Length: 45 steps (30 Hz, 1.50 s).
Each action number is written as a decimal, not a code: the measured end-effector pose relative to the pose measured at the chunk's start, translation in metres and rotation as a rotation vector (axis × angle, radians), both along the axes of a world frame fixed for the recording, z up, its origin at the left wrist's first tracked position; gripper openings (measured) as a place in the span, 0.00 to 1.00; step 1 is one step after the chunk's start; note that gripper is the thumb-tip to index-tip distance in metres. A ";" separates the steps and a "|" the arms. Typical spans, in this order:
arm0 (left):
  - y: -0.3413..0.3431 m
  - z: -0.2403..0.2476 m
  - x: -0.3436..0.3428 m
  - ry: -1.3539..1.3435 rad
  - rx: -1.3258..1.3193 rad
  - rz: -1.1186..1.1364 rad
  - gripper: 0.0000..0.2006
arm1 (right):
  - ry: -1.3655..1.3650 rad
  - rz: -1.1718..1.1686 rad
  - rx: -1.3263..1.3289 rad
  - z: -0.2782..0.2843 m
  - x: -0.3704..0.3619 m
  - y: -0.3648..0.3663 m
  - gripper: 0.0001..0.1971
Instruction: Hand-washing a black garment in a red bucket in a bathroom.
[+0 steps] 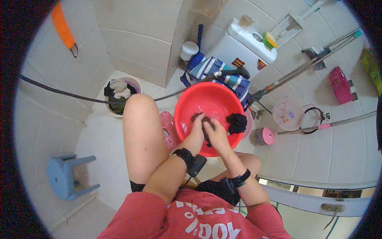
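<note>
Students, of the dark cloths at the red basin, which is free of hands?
The black bundle at the right rim of the red basin; the other dark cloth is between left hand and right hand.

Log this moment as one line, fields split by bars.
left hand: gripping dark cloth | right hand: gripping same cloth | red basin: below both hands | black bundle: at basin's right edge

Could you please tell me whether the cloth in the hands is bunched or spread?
Bunched: the dark cloth is crumpled into a wad between the left hand and the right hand.
</note>
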<state>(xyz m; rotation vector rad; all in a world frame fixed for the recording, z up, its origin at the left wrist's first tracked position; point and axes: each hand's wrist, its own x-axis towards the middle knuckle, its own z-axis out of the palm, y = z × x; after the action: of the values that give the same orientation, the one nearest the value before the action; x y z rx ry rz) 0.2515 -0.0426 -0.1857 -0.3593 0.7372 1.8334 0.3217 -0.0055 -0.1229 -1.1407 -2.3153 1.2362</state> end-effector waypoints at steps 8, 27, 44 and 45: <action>0.030 -0.059 0.015 -0.296 0.212 -0.042 0.13 | -0.128 -0.103 0.344 -0.041 -0.036 0.033 0.13; 0.023 -0.059 0.002 -0.303 0.166 -0.067 0.13 | -0.136 0.095 0.338 0.015 -0.034 -0.036 0.19; 0.018 -0.024 -0.003 -0.347 0.109 -0.136 0.22 | -0.192 -0.099 0.303 -0.052 -0.003 0.061 0.23; 0.016 -0.017 -0.008 -0.342 0.109 -0.129 0.22 | -0.258 -0.103 0.112 -0.049 -0.003 0.065 0.22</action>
<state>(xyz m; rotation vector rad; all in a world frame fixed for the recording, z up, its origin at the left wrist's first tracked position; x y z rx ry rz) 0.2435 -0.0264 -0.2030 -0.5259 0.4130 1.6279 0.3186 0.0598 -0.1718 -1.4331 -2.4349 0.9591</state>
